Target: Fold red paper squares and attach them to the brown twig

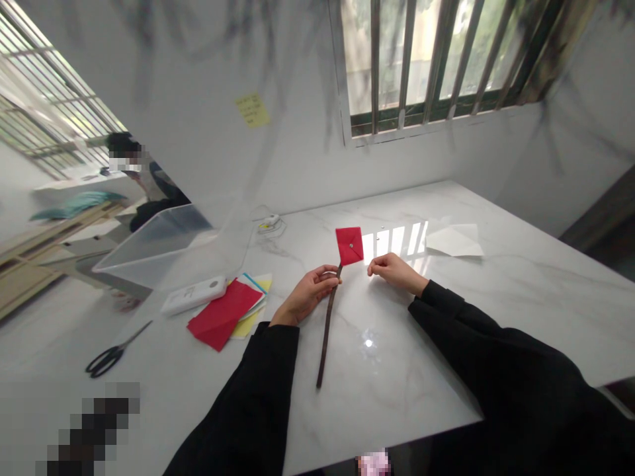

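Note:
A thin dark brown stick is pinched near its upper end by my left hand. At the stick's top is a red folded paper square with a small shiny stud at its middle. My right hand hovers just right of the square, apart from it, thumb and fingers curled together. Whatever may be between those fingertips is too small to see. Left of my left hand lie a red paper sheet, yellow paper and other sheets, beside a white box-shaped device.
Black-handled scissors lie at the left. Behind the papers stands a clear plastic bin. White folded paper is at the right, a small white cabled object by the wall. A person sits at the far left.

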Motion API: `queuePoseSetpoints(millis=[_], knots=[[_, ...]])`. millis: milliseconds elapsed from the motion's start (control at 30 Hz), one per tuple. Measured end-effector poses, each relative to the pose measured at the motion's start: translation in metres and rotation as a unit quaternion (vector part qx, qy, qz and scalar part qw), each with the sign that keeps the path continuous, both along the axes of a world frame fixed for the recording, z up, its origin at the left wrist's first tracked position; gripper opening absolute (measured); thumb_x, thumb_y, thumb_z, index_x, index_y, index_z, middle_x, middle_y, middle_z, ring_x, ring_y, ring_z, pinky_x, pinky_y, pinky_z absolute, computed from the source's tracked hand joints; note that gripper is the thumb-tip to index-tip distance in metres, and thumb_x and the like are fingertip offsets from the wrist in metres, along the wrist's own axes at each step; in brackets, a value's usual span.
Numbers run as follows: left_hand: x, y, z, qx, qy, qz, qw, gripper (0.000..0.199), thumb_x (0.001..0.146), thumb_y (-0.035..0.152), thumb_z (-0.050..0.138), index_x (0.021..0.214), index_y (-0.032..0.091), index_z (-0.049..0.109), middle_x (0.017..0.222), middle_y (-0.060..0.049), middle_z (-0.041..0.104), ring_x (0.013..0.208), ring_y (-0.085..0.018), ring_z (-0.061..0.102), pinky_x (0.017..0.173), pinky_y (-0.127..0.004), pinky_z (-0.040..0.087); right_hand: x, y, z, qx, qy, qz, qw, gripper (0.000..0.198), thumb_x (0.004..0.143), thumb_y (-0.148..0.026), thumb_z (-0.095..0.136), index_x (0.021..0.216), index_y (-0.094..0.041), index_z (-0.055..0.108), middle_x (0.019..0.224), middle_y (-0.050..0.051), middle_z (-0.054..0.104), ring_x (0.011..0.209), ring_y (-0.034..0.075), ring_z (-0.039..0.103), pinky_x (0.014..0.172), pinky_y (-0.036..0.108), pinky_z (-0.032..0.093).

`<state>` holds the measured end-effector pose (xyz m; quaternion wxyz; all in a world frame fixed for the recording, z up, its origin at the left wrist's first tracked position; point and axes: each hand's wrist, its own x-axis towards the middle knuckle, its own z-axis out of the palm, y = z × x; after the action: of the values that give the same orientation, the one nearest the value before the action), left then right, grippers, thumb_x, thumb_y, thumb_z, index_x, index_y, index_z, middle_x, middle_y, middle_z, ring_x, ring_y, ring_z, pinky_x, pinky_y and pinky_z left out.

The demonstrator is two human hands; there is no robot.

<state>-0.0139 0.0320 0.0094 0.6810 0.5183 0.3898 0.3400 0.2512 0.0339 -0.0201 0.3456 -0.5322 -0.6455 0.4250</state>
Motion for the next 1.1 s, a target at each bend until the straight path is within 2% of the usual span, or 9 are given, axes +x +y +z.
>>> queuePoseSetpoints(millis=[167,300,433,533,633,700,767,867,1100], knots=[[0.000,0.000,0.000,0.001,0.005,0.006,1.000,0.049,0.070,0.030,0.090,0.111,0.017,0.068,0.097,-0.006,0.073,0.093,-0.016,0.067,0.089,-0.028,0.046,0.001,0.001,0.000,-0.007,0.021,-0.059,0.998,0.023,0.074,-0.030,0.057,0.089,-0.016,0.067,0.059,-0.004,0.053,0.049,0.010,0.037,0.051,0.025,0.025],[0.000,0.000,0.000,-0.002,0.002,0.007,1.000,0.050,0.069,0.030,0.091,0.111,0.017,0.067,0.096,-0.005,0.073,0.094,-0.016,0.067,0.089,-0.027,0.045,0.000,-0.001,0.001,-0.023,0.028,-0.090,0.995,0.047,0.073,-0.024,0.055,0.119,-0.016,0.062,0.053,-0.009,0.046,0.045,0.011,0.035,0.050,0.025,0.025],[0.000,-0.001,0.001,0.002,0.003,-0.004,1.000,0.049,0.068,0.030,0.091,0.109,0.017,0.068,0.095,-0.006,0.073,0.091,-0.016,0.066,0.088,-0.027,0.046,0.000,-0.006,0.007,0.068,-0.021,-0.119,0.990,0.071,0.074,-0.020,0.053,0.146,-0.016,0.049,0.051,-0.010,0.044,0.048,0.014,0.040,0.055,0.026,0.030],[0.001,-0.003,0.003,0.012,0.012,-0.030,0.999,0.047,0.068,0.030,0.091,0.107,0.016,0.069,0.096,-0.005,0.072,0.088,-0.015,0.066,0.088,-0.028,0.047,0.002,-0.011,0.014,0.151,-0.079,-0.154,0.973,0.076,0.076,-0.016,0.051,0.151,-0.017,0.047,0.052,-0.010,0.046,0.052,0.014,0.045,0.062,0.026,0.034],[0.001,-0.004,0.006,0.018,0.017,-0.053,0.998,0.045,0.068,0.028,0.091,0.107,0.016,0.069,0.093,-0.004,0.071,0.085,-0.015,0.065,0.086,-0.028,0.047,0.005,-0.012,0.018,0.176,-0.098,-0.169,0.965,0.077,0.078,-0.015,0.051,0.155,-0.017,0.044,0.053,-0.009,0.048,0.054,0.015,0.048,0.064,0.026,0.035],[0.001,-0.005,0.006,0.019,0.016,-0.059,0.998,0.045,0.069,0.027,0.090,0.107,0.016,0.070,0.093,-0.004,0.071,0.084,-0.015,0.065,0.085,-0.028,0.046,0.008,-0.010,0.017,0.155,-0.122,-0.158,0.968,0.064,0.079,-0.016,0.052,0.143,-0.017,0.060,0.055,-0.006,0.053,0.056,0.015,0.050,0.064,0.026,0.035],[0.001,-0.004,0.005,0.019,0.010,-0.051,0.998,0.044,0.070,0.027,0.090,0.107,0.016,0.070,0.093,-0.004,0.071,0.084,-0.014,0.064,0.084,-0.027,0.046,0.011,-0.007,0.014,0.108,-0.165,-0.122,0.973,0.036,0.080,-0.017,0.053,0.106,-0.018,0.078,0.059,-0.001,0.059,0.059,0.016,0.052,0.063,0.028,0.034],[-0.001,-0.002,0.001,0.016,-0.005,-0.032,0.999,0.043,0.071,0.027,0.089,0.109,0.017,0.070,0.094,-0.004,0.071,0.084,-0.014,0.064,0.083,-0.026,0.045,0.015,-0.003,0.011,0.056,-0.205,-0.083,0.973,0.025,0.080,-0.017,0.053,0.068,-0.019,0.075,0.064,0.003,0.065,0.061,0.016,0.053,0.062,0.029,0.032],[-0.004,0.001,-0.002,0.019,-0.002,-0.030,0.999,0.045,0.073,0.029,0.088,0.112,0.016,0.069,0.094,-0.005,0.071,0.083,-0.014,0.062,0.082,-0.026,0.044,0.012,-0.004,0.012,0.073,-0.186,-0.112,0.973,0.025,0.082,-0.018,0.051,0.076,-0.019,0.075,0.057,0.000,0.058,0.057,0.015,0.050,0.062,0.029,0.031]])
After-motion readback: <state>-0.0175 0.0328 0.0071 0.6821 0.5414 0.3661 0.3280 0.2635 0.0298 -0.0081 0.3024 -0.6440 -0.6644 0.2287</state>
